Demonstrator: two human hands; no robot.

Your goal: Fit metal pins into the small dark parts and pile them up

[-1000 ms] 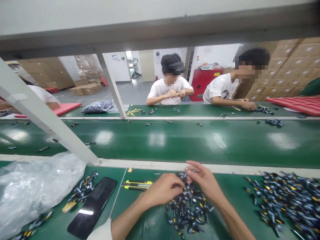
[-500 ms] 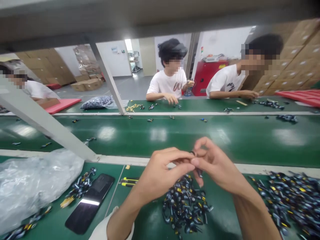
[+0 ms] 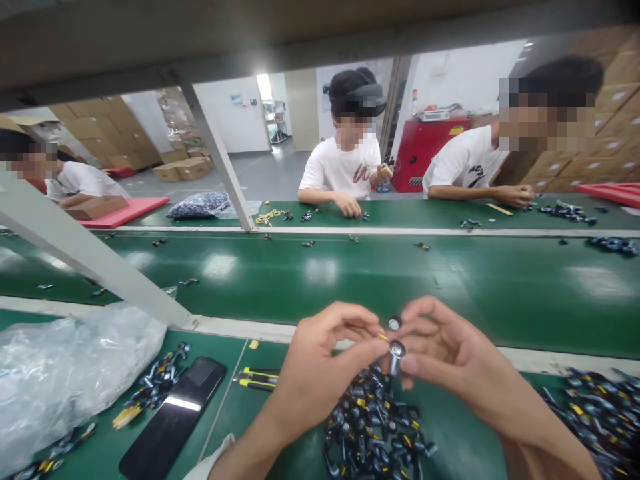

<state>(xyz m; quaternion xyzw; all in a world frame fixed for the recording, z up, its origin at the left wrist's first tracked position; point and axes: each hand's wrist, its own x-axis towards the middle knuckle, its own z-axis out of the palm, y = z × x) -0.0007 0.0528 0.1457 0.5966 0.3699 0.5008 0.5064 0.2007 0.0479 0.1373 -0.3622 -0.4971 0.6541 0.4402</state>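
A pair of small dark earbuds (image 3: 397, 351), round heads on short shiny stems with a bit of yellow at one side, is up between my hands over the green bench. My left hand (image 3: 330, 360) is closed, pinching the pair by thumb and fingertips near the yellow bit. My right hand (image 3: 445, 340) has its thumb against the lower stem and its fingers curled behind the upper head; part of that contact is hidden. Below both hands lies a heap of similar earbuds (image 3: 370, 427), many with yellow pieces.
Another earbud heap (image 3: 600, 413) lies at right. At left are a phone (image 3: 173, 420), a yellow-black utility knife (image 3: 257, 379), a clear plastic bag (image 3: 75, 373) and a small earbud pile (image 3: 163, 373). A green conveyor belt (image 3: 280, 287) runs beyond a white post (image 3: 125, 267). People sit across.
My right-hand fingers have opened out somewhat, and the earbud heads now show between my hands. Both hands sit slightly lower in view. The camera view has shifted a little.
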